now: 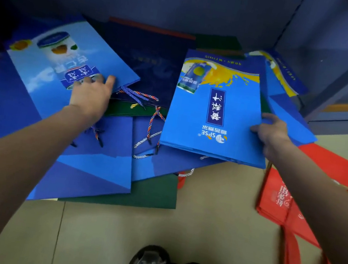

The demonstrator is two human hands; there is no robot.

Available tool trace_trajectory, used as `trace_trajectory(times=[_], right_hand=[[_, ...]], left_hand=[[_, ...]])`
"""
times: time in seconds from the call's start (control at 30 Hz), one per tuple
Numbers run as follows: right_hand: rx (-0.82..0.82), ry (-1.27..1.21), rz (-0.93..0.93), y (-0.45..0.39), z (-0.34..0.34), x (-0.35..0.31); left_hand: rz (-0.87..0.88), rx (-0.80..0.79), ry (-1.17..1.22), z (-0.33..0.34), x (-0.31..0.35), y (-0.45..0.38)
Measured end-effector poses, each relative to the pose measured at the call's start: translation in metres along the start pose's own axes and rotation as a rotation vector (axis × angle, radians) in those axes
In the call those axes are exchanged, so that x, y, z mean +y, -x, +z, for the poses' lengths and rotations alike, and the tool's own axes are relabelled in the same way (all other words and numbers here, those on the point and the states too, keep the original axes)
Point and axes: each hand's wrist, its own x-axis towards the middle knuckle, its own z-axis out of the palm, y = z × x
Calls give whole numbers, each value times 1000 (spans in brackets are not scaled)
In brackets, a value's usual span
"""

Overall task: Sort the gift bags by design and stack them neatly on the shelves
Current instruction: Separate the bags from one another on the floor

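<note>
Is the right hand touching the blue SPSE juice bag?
Touching. The head view shows the right hand gripping the right edge of the blue SPSE juice bag, thumb on its printed face and fingers curled behind.

The blue gift bag (214, 115) pinched at its edge by the right hand (270, 132) carries the one clear brand — "SPSE", white letters seen upside down, beside a round logo, just left of the grip. Chinese characters fill its dark central panel (too inverted to read). Under the left hand (90, 94), the sky-blue bag (65, 66) bears blurred script — illegible.
</note>
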Motion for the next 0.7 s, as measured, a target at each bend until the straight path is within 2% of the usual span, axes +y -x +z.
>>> trace_trajectory(times=[0.07,0.13,0.23,0.33,0.47,0.7], right_hand=[[32,-4,11,-3,-6,5],[54,-11,14,-2,-14,12],[99,-55,9,12,-35,22],[173,-53,5,32,-79,40],[248,96,12,58,-160,74],[463,270,86,87,-314,133]], left_hand=[[24,86,129,-7,10,14],[125,207,283,-13,28,34],[407,364,378,-14,68,62],[696,441,382,-12,120,84],[1003,425,404,-14,201,121],[1318,282,282,-37,325,171]])
